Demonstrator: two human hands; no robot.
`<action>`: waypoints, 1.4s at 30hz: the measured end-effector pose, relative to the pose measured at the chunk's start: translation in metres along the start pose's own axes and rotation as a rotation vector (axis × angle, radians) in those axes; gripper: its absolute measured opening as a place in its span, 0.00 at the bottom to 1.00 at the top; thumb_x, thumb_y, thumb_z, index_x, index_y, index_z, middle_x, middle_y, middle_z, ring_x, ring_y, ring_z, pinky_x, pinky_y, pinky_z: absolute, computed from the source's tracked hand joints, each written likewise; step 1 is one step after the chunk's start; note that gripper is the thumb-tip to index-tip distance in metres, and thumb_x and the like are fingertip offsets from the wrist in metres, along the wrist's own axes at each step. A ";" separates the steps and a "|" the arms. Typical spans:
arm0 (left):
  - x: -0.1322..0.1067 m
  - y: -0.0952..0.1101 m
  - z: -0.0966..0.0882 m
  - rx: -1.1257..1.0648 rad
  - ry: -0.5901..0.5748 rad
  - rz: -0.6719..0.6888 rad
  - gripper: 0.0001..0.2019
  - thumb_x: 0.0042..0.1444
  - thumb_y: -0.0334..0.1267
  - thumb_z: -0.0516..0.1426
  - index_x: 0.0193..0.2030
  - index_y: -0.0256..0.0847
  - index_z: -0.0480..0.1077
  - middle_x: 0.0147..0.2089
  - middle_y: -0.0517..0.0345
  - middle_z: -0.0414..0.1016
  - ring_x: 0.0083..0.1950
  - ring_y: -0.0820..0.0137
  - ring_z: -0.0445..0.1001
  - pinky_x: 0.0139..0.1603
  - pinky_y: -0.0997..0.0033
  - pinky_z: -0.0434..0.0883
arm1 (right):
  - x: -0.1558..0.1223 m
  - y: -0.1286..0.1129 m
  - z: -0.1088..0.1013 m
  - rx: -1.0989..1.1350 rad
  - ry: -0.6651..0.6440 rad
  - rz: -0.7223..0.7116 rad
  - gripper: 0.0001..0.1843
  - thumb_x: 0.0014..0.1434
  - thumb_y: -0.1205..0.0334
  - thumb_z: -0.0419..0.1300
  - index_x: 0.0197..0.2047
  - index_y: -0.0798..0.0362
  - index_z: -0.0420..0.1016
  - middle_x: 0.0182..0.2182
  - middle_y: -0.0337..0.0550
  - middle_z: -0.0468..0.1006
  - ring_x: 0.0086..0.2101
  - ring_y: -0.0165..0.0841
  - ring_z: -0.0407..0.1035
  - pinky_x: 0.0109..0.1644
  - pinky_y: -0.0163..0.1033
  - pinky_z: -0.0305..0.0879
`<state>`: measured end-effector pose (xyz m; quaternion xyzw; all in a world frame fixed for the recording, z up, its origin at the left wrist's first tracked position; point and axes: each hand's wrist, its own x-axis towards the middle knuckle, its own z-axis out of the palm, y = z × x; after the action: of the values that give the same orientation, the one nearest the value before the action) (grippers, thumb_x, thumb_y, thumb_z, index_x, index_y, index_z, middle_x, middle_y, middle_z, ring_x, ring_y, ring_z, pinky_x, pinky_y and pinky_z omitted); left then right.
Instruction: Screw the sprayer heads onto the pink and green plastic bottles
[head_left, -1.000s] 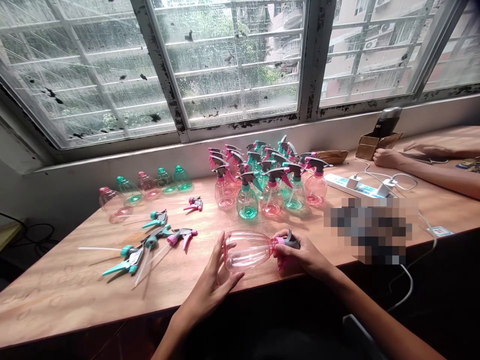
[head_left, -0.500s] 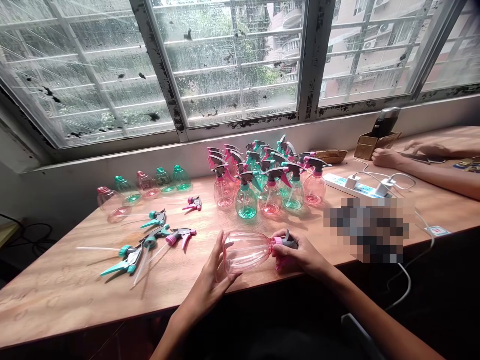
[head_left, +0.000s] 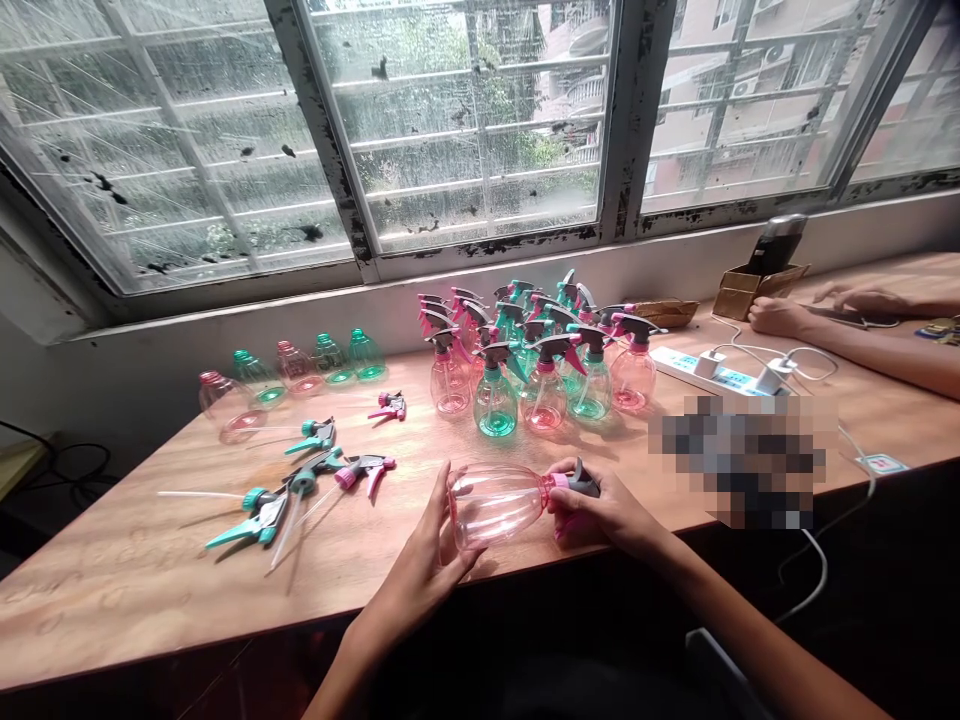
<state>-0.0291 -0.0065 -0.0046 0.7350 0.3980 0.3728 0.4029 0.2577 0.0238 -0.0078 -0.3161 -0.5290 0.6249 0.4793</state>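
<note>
A clear pink spray bottle (head_left: pixel 499 505) lies on its side between my hands, close to the table's front edge. My left hand (head_left: pixel 435 540) is wrapped round its base end. At the neck, my right hand (head_left: pixel 589 505) grips the pink and black spray head (head_left: pixel 574 484), which sits against the bottle's mouth; fingers partly cover it. Left of my hands lie loose spray heads, among them a pink one (head_left: pixel 365 472) and a teal one (head_left: pixel 259 515) with a thin white tube. Farther back is a smaller-looking pink spray head (head_left: pixel 388 405).
Several spray bottles with heads (head_left: pixel 544 385) stand grouped at the back middle. Bottles without heads (head_left: pixel 300 365) stand at back left. A power strip (head_left: pixel 712 372) with cables, a blurred dark object (head_left: pixel 742 460) and another person's hands (head_left: pixel 780 315) are to the right.
My hands keep the same grip on the pink bottle and its spray head. The whole view has shifted very slightly; nothing else has visibly moved.
</note>
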 end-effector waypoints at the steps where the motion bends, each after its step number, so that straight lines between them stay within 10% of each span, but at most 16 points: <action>1: 0.000 0.000 0.000 -0.012 -0.003 -0.011 0.47 0.67 0.43 0.60 0.78 0.62 0.27 0.80 0.43 0.45 0.75 0.50 0.60 0.71 0.41 0.63 | 0.000 0.000 0.000 0.000 -0.002 0.004 0.26 0.53 0.45 0.75 0.43 0.53 0.70 0.29 0.41 0.82 0.26 0.36 0.77 0.31 0.42 0.77; 27: 0.001 0.018 0.000 0.105 0.024 -0.057 0.48 0.63 0.46 0.64 0.79 0.53 0.36 0.81 0.43 0.44 0.79 0.48 0.50 0.77 0.42 0.50 | -0.001 -0.001 -0.001 -0.045 -0.009 0.011 0.26 0.53 0.45 0.75 0.42 0.53 0.70 0.27 0.41 0.82 0.25 0.37 0.78 0.31 0.42 0.76; 35: -0.002 0.012 0.002 0.008 0.030 -0.086 0.51 0.65 0.46 0.62 0.79 0.56 0.26 0.76 0.41 0.57 0.72 0.50 0.66 0.71 0.42 0.63 | -0.002 -0.002 -0.001 -0.020 -0.003 0.020 0.26 0.52 0.45 0.76 0.42 0.52 0.71 0.28 0.41 0.82 0.26 0.38 0.79 0.32 0.42 0.77; 42: 0.000 0.015 0.000 0.000 0.024 -0.045 0.47 0.64 0.45 0.63 0.79 0.60 0.34 0.81 0.47 0.41 0.76 0.47 0.57 0.70 0.45 0.66 | -0.002 -0.006 0.000 -0.034 -0.004 0.002 0.26 0.52 0.45 0.76 0.42 0.53 0.71 0.27 0.41 0.82 0.25 0.37 0.78 0.32 0.42 0.76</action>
<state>-0.0243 -0.0122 0.0090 0.7212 0.4193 0.3725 0.4066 0.2598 0.0216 -0.0024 -0.3235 -0.5403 0.6169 0.4720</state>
